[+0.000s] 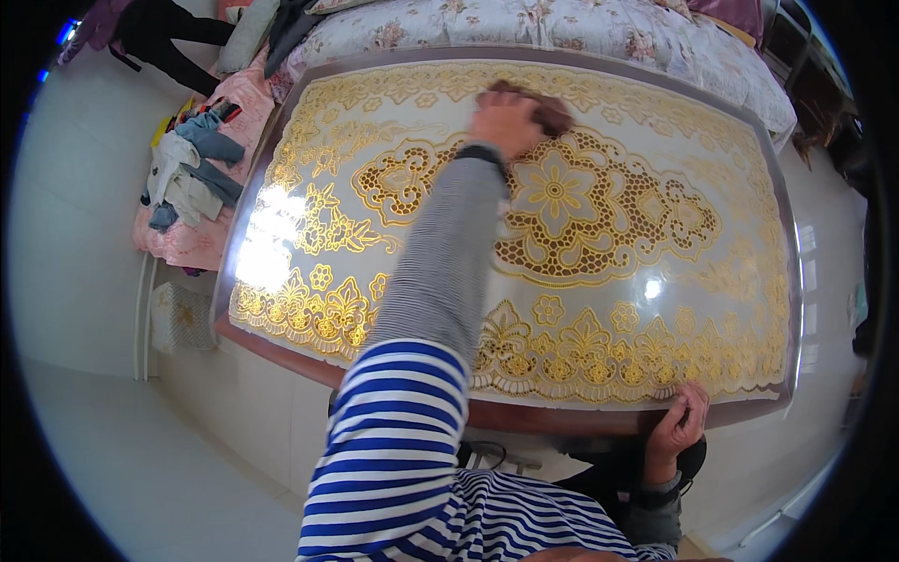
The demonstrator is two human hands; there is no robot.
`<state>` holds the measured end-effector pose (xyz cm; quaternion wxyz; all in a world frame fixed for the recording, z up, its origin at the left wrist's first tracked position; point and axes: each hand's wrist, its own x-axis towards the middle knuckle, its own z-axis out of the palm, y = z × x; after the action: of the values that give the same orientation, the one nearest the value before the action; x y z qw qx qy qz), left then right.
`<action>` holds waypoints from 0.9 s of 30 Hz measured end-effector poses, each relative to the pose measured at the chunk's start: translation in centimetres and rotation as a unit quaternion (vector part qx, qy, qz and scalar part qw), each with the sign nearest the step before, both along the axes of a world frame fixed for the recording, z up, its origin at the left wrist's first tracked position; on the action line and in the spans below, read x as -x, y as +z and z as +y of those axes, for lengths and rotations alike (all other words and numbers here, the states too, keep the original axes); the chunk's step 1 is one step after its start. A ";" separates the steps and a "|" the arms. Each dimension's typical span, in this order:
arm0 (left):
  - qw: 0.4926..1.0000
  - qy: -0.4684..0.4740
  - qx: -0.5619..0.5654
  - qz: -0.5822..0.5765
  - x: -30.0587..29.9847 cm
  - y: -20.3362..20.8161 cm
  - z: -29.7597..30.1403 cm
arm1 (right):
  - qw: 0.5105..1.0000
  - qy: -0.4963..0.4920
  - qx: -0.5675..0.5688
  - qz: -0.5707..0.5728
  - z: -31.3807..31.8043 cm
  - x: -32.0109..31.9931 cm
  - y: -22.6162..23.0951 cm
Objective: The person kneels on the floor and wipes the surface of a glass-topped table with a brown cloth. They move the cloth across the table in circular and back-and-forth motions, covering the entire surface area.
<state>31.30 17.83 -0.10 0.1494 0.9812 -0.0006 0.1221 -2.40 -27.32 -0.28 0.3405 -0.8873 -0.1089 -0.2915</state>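
Note:
My left hand (506, 124) is closed around a bunched brown cloth (551, 110) and presses it on the tablecloth near the table's far side. My left arm, in a blue-and-white striped sleeve with a grey striped cuff, reaches across the table and hides part of the pattern. The tablecloth (599, 292) is glossy and clear-white, with gold flowers and scalloped borders. At the near right edge of the table my right hand (682, 421) rests its fingertips on the rim of the tablecloth, its fingers loosely bent and nothing seen in them.
Beyond the table lies a bed with a floral cover (412, 36). To the left, folded clothes (192, 173) lie on a pink cover (173, 245). A person in dark trousers (173, 37) is at the far left. A white patterned box (183, 317) stands below the pink cover.

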 end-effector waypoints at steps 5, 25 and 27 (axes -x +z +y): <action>0.983 0.182 -0.019 0.005 9.5 1.1 21.0 | 1.000 0.007 0.028 -0.005 0.1 -0.1 -0.1; 0.990 0.120 -0.067 0.007 7.0 -1.4 14.6 | 0.999 0.045 0.003 -0.015 1.5 -0.2 1.4; 0.992 0.046 -0.091 -0.079 4.8 -1.3 5.7 | 0.998 0.048 -0.016 -0.025 1.4 0.0 1.4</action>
<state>26.52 23.57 -1.43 0.0535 0.9769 0.0215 0.2057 -2.35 -25.93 1.08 0.3649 -0.8680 -0.1549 -0.2991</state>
